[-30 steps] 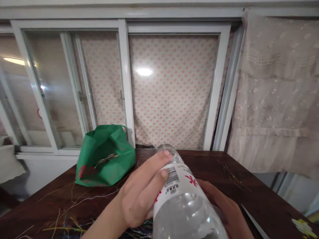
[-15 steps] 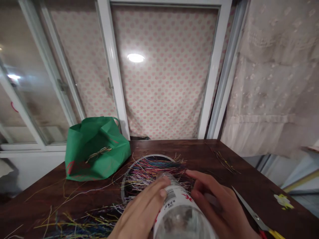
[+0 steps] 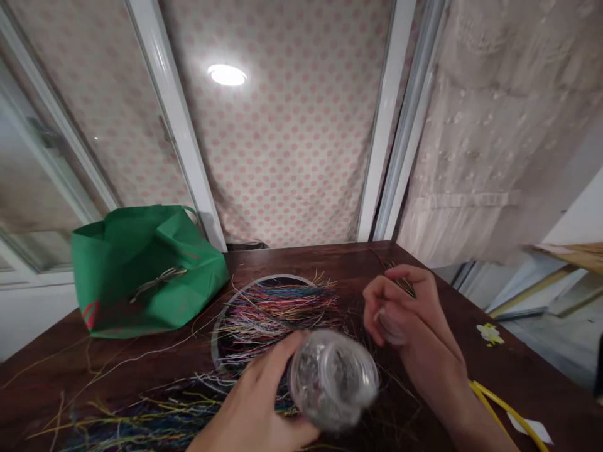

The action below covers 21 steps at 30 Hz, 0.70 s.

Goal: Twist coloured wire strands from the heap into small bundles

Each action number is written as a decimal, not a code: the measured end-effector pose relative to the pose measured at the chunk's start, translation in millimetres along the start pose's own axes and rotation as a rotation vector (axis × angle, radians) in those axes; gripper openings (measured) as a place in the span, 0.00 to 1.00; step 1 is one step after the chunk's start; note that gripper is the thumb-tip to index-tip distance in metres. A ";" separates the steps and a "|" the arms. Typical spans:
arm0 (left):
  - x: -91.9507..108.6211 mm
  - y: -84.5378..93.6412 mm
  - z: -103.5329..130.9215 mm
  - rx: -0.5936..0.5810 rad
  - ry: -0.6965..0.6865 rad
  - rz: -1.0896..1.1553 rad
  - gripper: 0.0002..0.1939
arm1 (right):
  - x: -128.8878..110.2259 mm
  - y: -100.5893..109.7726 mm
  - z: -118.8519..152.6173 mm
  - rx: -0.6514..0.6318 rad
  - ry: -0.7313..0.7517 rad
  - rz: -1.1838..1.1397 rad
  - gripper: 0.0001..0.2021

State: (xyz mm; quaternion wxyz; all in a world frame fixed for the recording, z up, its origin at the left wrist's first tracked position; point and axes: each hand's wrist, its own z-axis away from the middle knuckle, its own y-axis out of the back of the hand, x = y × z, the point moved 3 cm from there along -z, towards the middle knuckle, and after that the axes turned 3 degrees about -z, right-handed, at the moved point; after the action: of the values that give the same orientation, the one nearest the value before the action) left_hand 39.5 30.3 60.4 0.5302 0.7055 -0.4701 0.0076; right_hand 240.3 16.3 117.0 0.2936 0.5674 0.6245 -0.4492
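Observation:
My left hand (image 3: 261,398) is wrapped round a clear plastic bottle (image 3: 332,380). One round end of it faces me, blurred by motion. To its right, raised over the table, my right hand (image 3: 421,326) curls its fingers round a small translucent round piece that looks like a lid (image 3: 392,323). Behind the bottle, a bundle of thin coloured wires (image 3: 277,307) lies across a round tray with a pale rim (image 3: 215,342). More loose wires (image 3: 155,411) spread over the table left of my left hand.
A green bag (image 3: 151,270) with a tied cord on it stands at the left back of the dark wooden table (image 3: 306,256). Yellow scissor handles (image 3: 511,411) lie at the right front, near a small yellow-and-white piece (image 3: 490,334). A curtained window rises behind.
My right hand has left the bottle and moved right and up with the lid-like piece. The left hand has turned the bottle more upright. My view has shifted right and down.

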 end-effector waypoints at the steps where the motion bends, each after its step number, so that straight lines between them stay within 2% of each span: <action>1: -3.8 -3.2 -5.3 0.002 0.000 0.023 0.40 | 0.9 1.3 -5.6 -0.005 -0.012 -0.030 0.08; 5: -13.7 -13.1 -19.4 -0.078 0.012 0.092 0.37 | 4.1 7.5 -22.4 -0.048 0.054 -0.004 0.06; 8: -14.4 -14.2 -21.1 -0.112 0.050 0.104 0.37 | 4.0 10.2 -24.7 -0.093 0.132 0.076 0.10; 12: -6.8 -12.5 -20.9 -0.150 0.020 0.129 0.36 | -0.1 9.6 -18.2 -0.134 0.233 0.145 0.15; 17: 3.0 -11.9 -20.4 -0.231 -0.049 0.051 0.34 | -4.0 7.0 -5.6 -0.176 0.358 0.336 0.20; 21: 5.6 -13.4 -17.3 -0.252 -0.070 0.001 0.36 | 0.6 6.9 -1.4 -0.215 0.344 0.452 0.26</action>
State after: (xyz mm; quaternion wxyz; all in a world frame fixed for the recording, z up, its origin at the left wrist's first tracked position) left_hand 60.0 39.6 61.0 0.5979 0.6329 -0.4859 -0.0759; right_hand 247.1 17.5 115.5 0.3345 0.7254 0.5671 -0.2009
